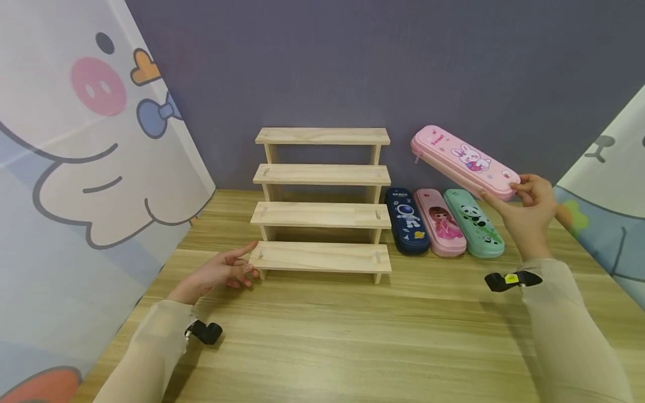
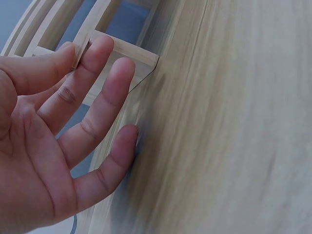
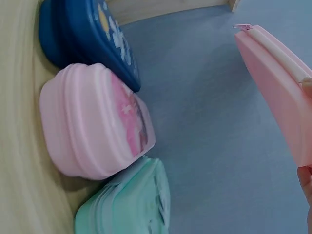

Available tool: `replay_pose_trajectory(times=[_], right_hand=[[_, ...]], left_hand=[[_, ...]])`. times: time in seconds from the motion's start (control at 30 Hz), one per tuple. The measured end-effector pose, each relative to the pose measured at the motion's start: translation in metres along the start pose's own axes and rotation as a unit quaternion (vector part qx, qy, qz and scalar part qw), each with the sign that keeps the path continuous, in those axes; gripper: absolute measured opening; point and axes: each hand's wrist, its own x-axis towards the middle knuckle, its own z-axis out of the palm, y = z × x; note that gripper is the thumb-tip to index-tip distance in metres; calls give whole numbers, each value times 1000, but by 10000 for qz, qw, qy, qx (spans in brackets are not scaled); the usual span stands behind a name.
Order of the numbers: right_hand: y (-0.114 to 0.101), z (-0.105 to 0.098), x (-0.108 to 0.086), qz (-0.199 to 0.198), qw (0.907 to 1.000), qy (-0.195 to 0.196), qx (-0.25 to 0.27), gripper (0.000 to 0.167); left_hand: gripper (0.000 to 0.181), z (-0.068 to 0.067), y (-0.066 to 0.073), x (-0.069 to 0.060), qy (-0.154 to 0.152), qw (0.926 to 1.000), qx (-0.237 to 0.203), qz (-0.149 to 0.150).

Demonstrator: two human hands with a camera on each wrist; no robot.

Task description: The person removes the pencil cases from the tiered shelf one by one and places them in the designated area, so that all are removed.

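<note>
In the head view my right hand (image 1: 531, 212) grips the near right end of a pink pencil case (image 1: 466, 159) with a white rabbit on its lid. The case is tilted in the air above the table, its side showing in the right wrist view (image 3: 278, 92). My left hand (image 1: 224, 270) is at the left end of a four-step wooden display shelf (image 1: 322, 256), pinching the lowest board between thumb and forefinger. In the left wrist view its other fingers (image 2: 114, 87) stay loosely bent.
Right of the shelf lie a dark blue space pencil case (image 1: 407, 221), a pink princess case (image 1: 440, 223) and a green panda case (image 1: 473, 223), side by side on the wooden table (image 1: 322, 341). A grey wall (image 1: 327, 61) stands behind; printed cloth panels (image 1: 101, 184) flank both sides.
</note>
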Motion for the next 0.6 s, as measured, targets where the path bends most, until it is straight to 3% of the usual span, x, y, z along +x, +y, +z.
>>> replay_pose_trajectory(times=[0.1,0.33,0.6], right_hand=[[6,-4,-3,160,9997,75,-180,36],[17,-13,-8,14,9988,82,-479,36],[28,-24,-11,272,9965,234,-759,40]], left_hand=[[77,0,1,0,27,10000,7,-61],[78,1,2,0,-27,10000,20,-76],[77,1,5,-1,17,10000,3,-92]])
